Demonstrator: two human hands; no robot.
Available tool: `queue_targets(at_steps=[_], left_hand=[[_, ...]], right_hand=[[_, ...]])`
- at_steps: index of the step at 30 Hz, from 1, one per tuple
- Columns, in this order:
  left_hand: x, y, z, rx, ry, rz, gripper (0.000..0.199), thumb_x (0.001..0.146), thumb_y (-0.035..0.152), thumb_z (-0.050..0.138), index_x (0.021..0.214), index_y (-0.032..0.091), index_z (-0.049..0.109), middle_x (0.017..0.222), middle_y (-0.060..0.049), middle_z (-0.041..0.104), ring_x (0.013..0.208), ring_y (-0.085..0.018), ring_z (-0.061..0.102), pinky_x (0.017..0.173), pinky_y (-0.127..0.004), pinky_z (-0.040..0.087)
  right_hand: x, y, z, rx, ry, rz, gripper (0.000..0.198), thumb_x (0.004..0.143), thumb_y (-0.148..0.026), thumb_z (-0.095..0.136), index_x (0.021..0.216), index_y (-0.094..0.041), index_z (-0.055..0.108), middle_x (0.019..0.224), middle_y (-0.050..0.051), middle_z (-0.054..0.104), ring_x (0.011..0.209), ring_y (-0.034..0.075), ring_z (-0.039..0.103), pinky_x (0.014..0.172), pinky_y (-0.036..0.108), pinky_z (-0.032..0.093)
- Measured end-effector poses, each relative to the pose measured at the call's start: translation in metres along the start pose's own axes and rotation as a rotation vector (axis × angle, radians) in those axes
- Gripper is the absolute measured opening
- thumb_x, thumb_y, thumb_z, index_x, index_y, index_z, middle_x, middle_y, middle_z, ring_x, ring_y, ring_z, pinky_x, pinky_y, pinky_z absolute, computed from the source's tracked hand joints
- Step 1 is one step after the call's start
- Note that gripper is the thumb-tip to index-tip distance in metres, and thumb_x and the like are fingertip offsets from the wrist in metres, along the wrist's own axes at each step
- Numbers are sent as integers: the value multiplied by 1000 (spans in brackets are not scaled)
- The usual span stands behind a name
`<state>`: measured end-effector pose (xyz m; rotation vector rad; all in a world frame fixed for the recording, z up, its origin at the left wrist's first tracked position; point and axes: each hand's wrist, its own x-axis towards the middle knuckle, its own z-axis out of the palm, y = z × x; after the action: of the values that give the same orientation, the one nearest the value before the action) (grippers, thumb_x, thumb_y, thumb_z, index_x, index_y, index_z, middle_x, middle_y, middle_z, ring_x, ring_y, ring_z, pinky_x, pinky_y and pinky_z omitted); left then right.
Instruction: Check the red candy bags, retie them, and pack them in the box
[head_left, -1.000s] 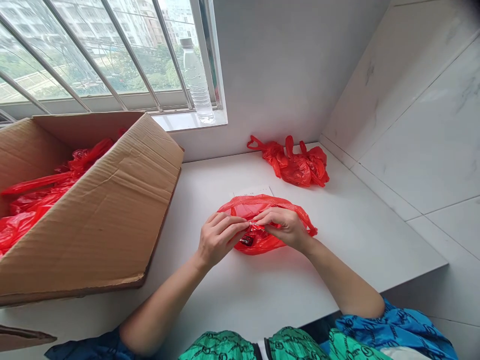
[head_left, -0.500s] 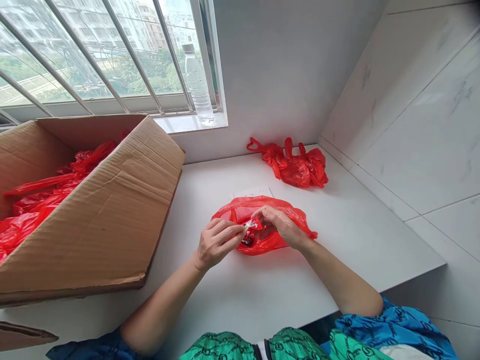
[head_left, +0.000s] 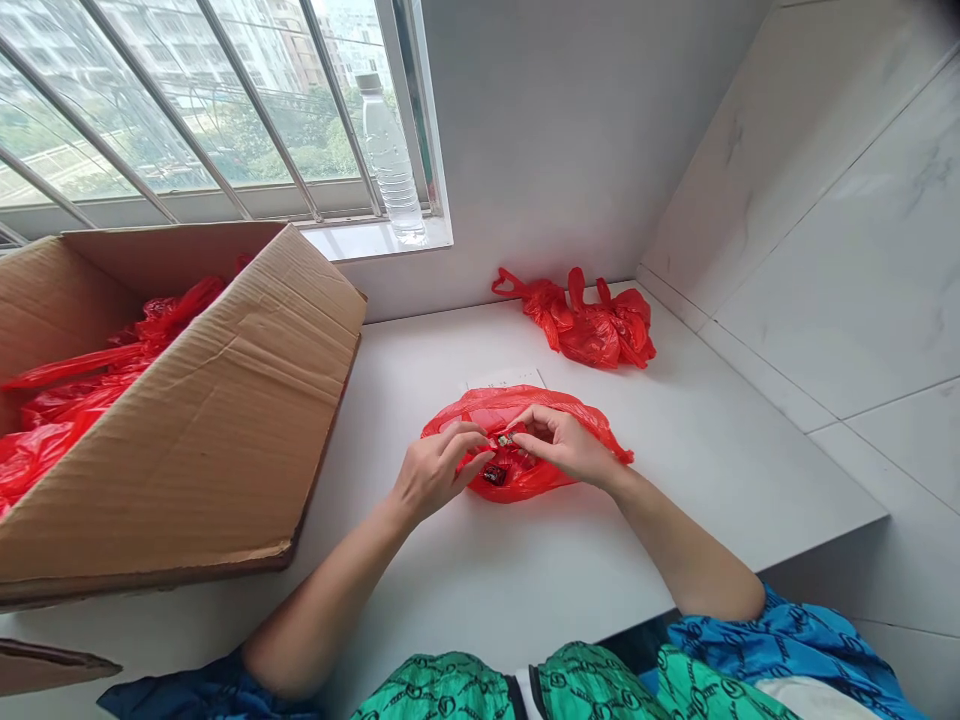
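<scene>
A red plastic bag (head_left: 540, 490) lies spread with its mouth open on the white table. Small packets with shiny wrappers sit in it, among them a dark packet (head_left: 494, 474) near the front. My right hand (head_left: 562, 440) reaches in from the right, thumb and forefinger pinched on a small red wrapped packet (head_left: 504, 439) with pale print; it looks like a wrapped sweet. At the bag's left side my left hand (head_left: 442, 468) hovers close to that packet, thumb and forefinger apart.
A large cardboard box (head_left: 202, 430) holding red plastic bags (head_left: 82, 395) stands at the left. Tied red bags (head_left: 592, 325) rest by the back wall. A water bottle (head_left: 394, 170) stands on the windowsill. A printed paper (head_left: 506, 379) lies behind the open bag.
My left hand's fingers have parted from the red packet they were pinching. My right thumb and forefinger have closed on it. The dark packet shows more clearly.
</scene>
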<state>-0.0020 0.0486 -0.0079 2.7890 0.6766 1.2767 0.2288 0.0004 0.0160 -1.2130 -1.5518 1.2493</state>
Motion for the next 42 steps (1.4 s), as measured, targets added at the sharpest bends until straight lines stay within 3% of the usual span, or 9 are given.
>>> queue_targets(at_steps=[3, 7, 11, 20, 27, 31, 34, 38, 42], left_hand=[[1, -1, -5, 48, -210, -145, 15, 97, 34, 54, 103, 21, 57, 86, 1, 71, 53, -8, 59, 46, -21, 37], [2, -1, -10, 95, -517, -135, 19, 94, 40, 57, 100, 25, 65, 96, -2, 70, 65, -13, 63, 50, -25, 37], [0, -2, -8, 73, -622, -121, 18, 87, 36, 66, 100, 23, 67, 96, -4, 68, 76, -18, 65, 56, -27, 41], [5, 6, -5, -9, -337, -213, 10, 87, 17, 57, 95, 23, 54, 92, -2, 67, 74, -16, 61, 58, -25, 42], [1, 7, 4, -90, -254, -257, 28, 76, -1, 49, 90, 22, 54, 90, -1, 65, 80, -15, 61, 61, -22, 44], [-1, 4, 7, -101, -146, -233, 25, 78, -1, 51, 90, 21, 55, 85, -1, 64, 76, -15, 59, 62, -24, 46], [-1, 5, 8, -138, -91, -176, 24, 82, 1, 51, 93, 22, 55, 86, -1, 65, 76, -15, 59, 66, -26, 48], [0, 9, 11, -176, -58, -104, 23, 84, 0, 51, 92, 22, 54, 92, -3, 65, 81, -15, 60, 70, -26, 51], [-2, 11, 12, -229, -32, -229, 26, 84, 2, 52, 102, 21, 53, 109, -8, 61, 98, -17, 62, 73, -27, 54]], right_hand=[[2, 3, -4, -220, 115, 19, 20, 92, -39, 56, 82, -22, 60, 73, -1, 60, 68, 16, 58, 65, 32, 49], [3, 7, -3, -133, 86, 66, 22, 93, -42, 52, 93, -22, 60, 91, 3, 66, 82, 19, 63, 75, 35, 51], [3, 16, -8, -169, 130, 100, 27, 96, -46, 46, 93, -23, 61, 91, 4, 68, 86, 22, 64, 82, 39, 52], [6, 41, -33, -305, 348, -53, 16, 94, -35, 51, 99, -30, 66, 90, 6, 69, 94, 29, 63, 93, 47, 50], [2, 37, -29, -414, 112, 6, 29, 84, -19, 55, 111, -25, 64, 106, 5, 69, 102, 26, 63, 94, 46, 51], [2, 19, -19, -401, 90, -89, 31, 87, -18, 53, 114, -24, 66, 112, 6, 69, 109, 26, 62, 97, 45, 49], [-1, 3, -7, -287, 90, -115, 26, 94, -32, 54, 116, -27, 67, 115, 5, 70, 106, 25, 64, 94, 42, 50], [-4, -1, 7, -35, -51, 35, 33, 93, -46, 59, 120, -27, 64, 104, 4, 70, 96, 21, 65, 86, 38, 53], [0, 7, 10, 77, -7, 30, 34, 82, -38, 73, 110, -23, 62, 89, 1, 65, 86, 17, 62, 78, 34, 52]])
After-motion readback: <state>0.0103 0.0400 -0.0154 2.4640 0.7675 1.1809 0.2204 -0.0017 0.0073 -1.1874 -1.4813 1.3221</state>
